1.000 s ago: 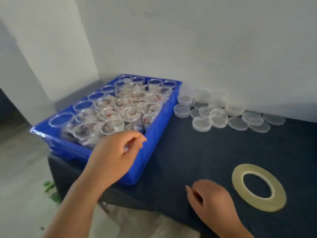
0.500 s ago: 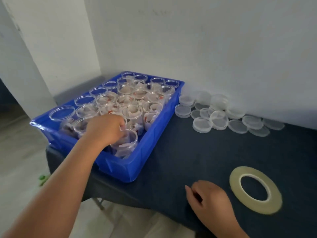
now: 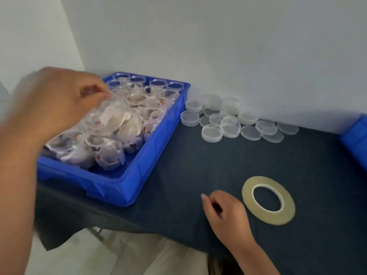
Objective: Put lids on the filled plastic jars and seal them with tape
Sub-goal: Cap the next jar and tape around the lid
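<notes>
A blue tray (image 3: 139, 171) at the table's left holds several clear plastic jars filled with white and red wrapped pieces. My left hand (image 3: 57, 100) is raised above the tray, blurred, and grips one filled jar (image 3: 110, 120) that tilts with its open mouth towards the right. Several clear round lids (image 3: 211, 132) lie in a loose pile by the wall, right of the tray. A flat roll of yellowish tape (image 3: 268, 200) lies on the dark cloth. My right hand (image 3: 224, 213) rests on the cloth just left of the roll, fingers curled, holding nothing.
The table is covered with a dark blue cloth (image 3: 198, 167) and stands against a white wall. A corner of a second blue bin (image 3: 355, 135) shows at the right edge. The tray overhangs the table's left front edge, with pale floor below.
My left hand went down into the tray, closed on a filled jar and lifted it up out of the tray. The right hand has stayed beside the tape roll.
</notes>
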`<state>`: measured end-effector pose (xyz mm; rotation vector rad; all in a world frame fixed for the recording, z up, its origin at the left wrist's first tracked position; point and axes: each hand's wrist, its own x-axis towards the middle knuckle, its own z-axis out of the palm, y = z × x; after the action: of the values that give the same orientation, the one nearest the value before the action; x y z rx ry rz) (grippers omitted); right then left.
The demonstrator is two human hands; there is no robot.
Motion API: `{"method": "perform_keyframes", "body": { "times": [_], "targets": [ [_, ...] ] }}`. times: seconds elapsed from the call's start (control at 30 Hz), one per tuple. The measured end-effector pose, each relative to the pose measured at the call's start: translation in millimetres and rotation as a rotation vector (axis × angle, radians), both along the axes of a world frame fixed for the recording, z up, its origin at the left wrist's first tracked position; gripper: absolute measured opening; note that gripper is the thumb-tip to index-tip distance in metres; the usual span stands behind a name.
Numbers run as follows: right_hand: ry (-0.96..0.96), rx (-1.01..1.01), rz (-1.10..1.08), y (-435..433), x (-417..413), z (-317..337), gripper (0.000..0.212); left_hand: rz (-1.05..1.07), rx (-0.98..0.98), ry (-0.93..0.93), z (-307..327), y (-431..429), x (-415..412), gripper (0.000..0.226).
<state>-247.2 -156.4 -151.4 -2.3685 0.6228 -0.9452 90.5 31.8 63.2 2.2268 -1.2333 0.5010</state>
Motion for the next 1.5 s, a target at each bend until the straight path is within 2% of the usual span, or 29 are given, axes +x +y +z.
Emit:
{"method": "perform_keyframes", "body": {
  "times": [0.03,0.07,0.1,0.2,0.23,0.3,0.37,0.43,0.5,0.53,0.57,0.6,0.63,0.7,0.8,0.93,1.07,1.13,1.2,1.23,1.3,1.4,1.5],
  "targets": [
    [-0.017,0.048,-0.003,0.2,-0.5,4.3,0.032,-0.025,-0.067,-0.014,12.5,-2.1,-10.2,0.038],
    [-0.034,0.096,0.001,2.4,-1.0,9.4,0.022,-0.056,-0.076,-0.014,25.9,-5.8,-25.4,0.036],
    [-0.047,0.156,0.011,5.1,-1.0,14.2,0.021,-0.101,-0.056,-0.013,37.5,-12.3,-41.3,0.029],
    [-0.099,0.332,0.098,11.4,0.9,30.0,0.087,-0.308,0.11,0.001,51.5,-47.3,-92.6,0.018],
    [-0.113,0.371,0.139,12.9,2.4,38.2,0.102,-0.361,0.198,0.019,46.1,-63.4,-107.7,0.018],
    [-0.14,0.373,0.168,13.1,3.2,49.3,0.117,-0.452,0.37,0.059,20.9,-96.4,-136.5,0.015],
    [-0.148,0.333,0.139,8.7,-1.7,49.7,0.114,-0.565,0.413,0.086,-11.8,-125.3,-158.1,0.013],
    [-0.114,0.348,0.036,2.7,-11.7,40.7,0.101,-0.678,0.45,0.267,-38.1,-144.3,-162.2,0.015],
    [-0.101,0.392,-0.043,-4.9,-23.5,27.8,0.093,-0.806,0.479,0.643,-52.5,-159.6,-154.5,0.026],
    [-0.102,0.408,-0.078,-9.1,-28.4,20.6,0.091,-0.805,0.43,0.812,-62.6,-171.0,-148.6,0.025],
    [-0.11,0.423,-0.108,-12.2,-31.6,15.4,0.091,-0.739,0.358,0.889,-77.1,-186.1,-142.7,0.022],
    [-0.114,0.434,-0.13,-14.2,-33.6,10.5,0.092,-0.619,0.296,0.866,-91.8,-204.3,-138.0,0.022],
    [-0.115,0.441,-0.139,-15.4,-33.9,7.2,0.094,-0.481,0.28,0.746,-105.9,-224.6,-134.6,0.026],
    [-0.098,0.437,-0.132,-16.4,-33.2,1.2,0.097,-0.326,0.35,0.552,-132.6,-264.0,-132.0,0.041],
    [-0.054,0.403,-0.123,-18.6,-30.4,-4.4,0.101,-0.209,0.348,0.463,-154.9,-316.1,-128.8,0.052],
    [-0.034,0.399,-0.112,-20.9,-28.4,-4.8,0.102,0.003,0.292,0.221,-166.6,-369.6,-119.0,0.061],
    [-0.014,0.378,-0.099,-21.3,-27.3,-3.5,0.101,0.073,0.402,0.197,-177.9,-399.1,-105.1,0.055],
    [-0.017,0.368,-0.089,-22.5,-27.7,-3.6,0.099,0.061,0.337,0.188,-180.9,-403.5,-102.0,0.042],
    [-0.027,0.366,-0.089,-23.3,-27.6,-3.2,0.098,-0.023,0.158,0.22,-175.5,-400.4,-102.8,0.027],
    [-0.03,0.369,-0.093,-23.4,-27.4,-2.9,0.097,-0.1,0.072,0.277,-169.1,-395.1,-104.5,0.025],
    [-0.042,0.379,-0.099,-23.5,-27.9,-3.0,0.096,-0.257,-0.017,0.51,-152.3,-375.1,-108.3,0.025],
    [-0.069,0.377,-0.115,-24.2,-29.1,-4.7,0.096,-0.451,0.038,0.733,-125.0,-315.6,-118.2,0.027],
    [-0.086,0.382,-0.112,-24.7,-30.0,-4.9,0.093,-0.655,0.055,0.732,-110.8,-232.6,-131.1,0.014]
  ]
}}
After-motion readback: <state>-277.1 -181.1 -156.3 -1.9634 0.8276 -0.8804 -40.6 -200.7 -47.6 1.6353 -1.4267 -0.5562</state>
